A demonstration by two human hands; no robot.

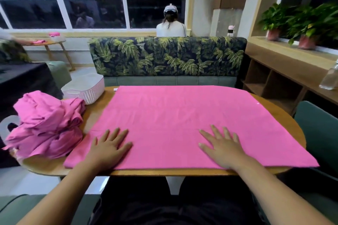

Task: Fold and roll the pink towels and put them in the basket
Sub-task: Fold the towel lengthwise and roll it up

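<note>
**First towel flat, nothing folded yet**

I see one towel point(182, 124) spread over the table point(285, 113), a heap point(45, 124) waiting at left, and the basket point(86, 87) apparently empty. My left hand point(109, 146) and right hand point(223, 146) lie flat, fingers spread, pressing the towel's near edge, gripping nothing.

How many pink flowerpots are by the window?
2. Both sit on the windowsill at right: the farther pot and the nearer pot. Leaves could hide another.
</note>
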